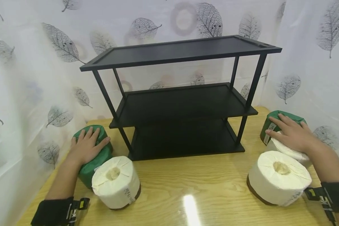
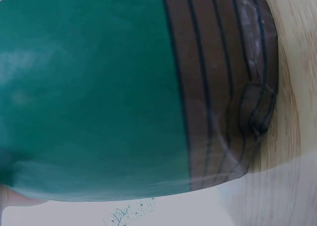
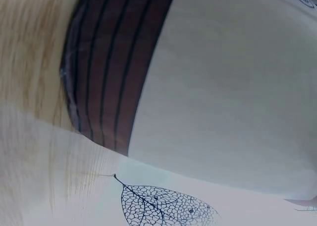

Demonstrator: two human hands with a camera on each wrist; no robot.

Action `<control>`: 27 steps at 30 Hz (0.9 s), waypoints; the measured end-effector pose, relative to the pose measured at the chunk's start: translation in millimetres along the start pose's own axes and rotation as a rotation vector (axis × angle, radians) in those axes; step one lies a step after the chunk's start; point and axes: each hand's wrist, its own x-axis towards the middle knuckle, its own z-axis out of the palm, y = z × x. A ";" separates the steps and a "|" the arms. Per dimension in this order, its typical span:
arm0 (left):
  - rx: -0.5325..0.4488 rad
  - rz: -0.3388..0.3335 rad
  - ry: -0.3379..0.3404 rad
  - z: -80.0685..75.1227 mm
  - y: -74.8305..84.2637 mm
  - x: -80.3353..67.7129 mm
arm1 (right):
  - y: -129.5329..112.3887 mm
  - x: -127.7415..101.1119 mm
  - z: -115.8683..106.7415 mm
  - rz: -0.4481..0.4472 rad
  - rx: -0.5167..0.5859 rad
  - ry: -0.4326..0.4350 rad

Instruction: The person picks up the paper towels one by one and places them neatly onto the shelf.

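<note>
At the left, my left hand (image 1: 86,147) rests with spread fingers on the tops of green-wrapped toilet rolls (image 1: 103,157). A white-wrapped toilet roll (image 1: 117,185) stands just right of them. On the other side, my right hand (image 1: 295,133) lies over a green-wrapped roll (image 1: 288,116) at the back, its palm above a white-wrapped roll (image 1: 291,153) that it partly hides. Another white-wrapped roll (image 1: 279,182) stands in front. In the left wrist view, a green wrapper (image 2: 99,97) with a brown striped base fills the picture; a white wrapper (image 3: 223,92) does so in the right wrist view.
A black three-tier shelf rack (image 1: 180,100) stands at the back of the wooden table (image 1: 169,188), between the two groups of rolls. White curtains (image 1: 22,78) with a leaf print hang behind and along both sides. A bright reflection lies on the tabletop in front.
</note>
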 end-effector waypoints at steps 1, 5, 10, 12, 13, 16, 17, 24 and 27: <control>0.001 -0.002 0.001 1.0 -0.4 0.6 | -0.2 1.4 1.0 -0.001 -0.002 0.001; 0.006 -0.007 0.010 3.0 0.5 4.7 | 1.2 8.1 2.0 0.005 0.002 0.002; 0.006 -0.013 -0.006 1.6 -0.4 5.4 | 0.9 17.8 5.3 0.031 0.000 -0.003; 0.013 -0.017 -0.015 2.0 -2.6 2.9 | -1.1 21.4 9.5 0.031 -0.001 -0.001; 0.015 -0.013 -0.018 1.1 -0.6 3.7 | 0.1 19.9 8.8 0.035 -0.002 0.006; 0.027 -0.007 -0.033 -0.3 3.8 4.0 | 2.1 14.6 8.5 0.045 0.006 0.004; 0.030 -0.007 -0.038 -0.7 4.5 3.8 | 2.0 13.0 8.7 0.047 0.013 0.000; 0.016 -0.003 -0.036 -4.0 0.5 2.6 | -1.9 13.5 5.9 0.016 0.069 0.004; 0.007 0.019 -0.008 -2.9 0.0 1.7 | -3.2 15.5 1.5 -0.011 0.074 0.024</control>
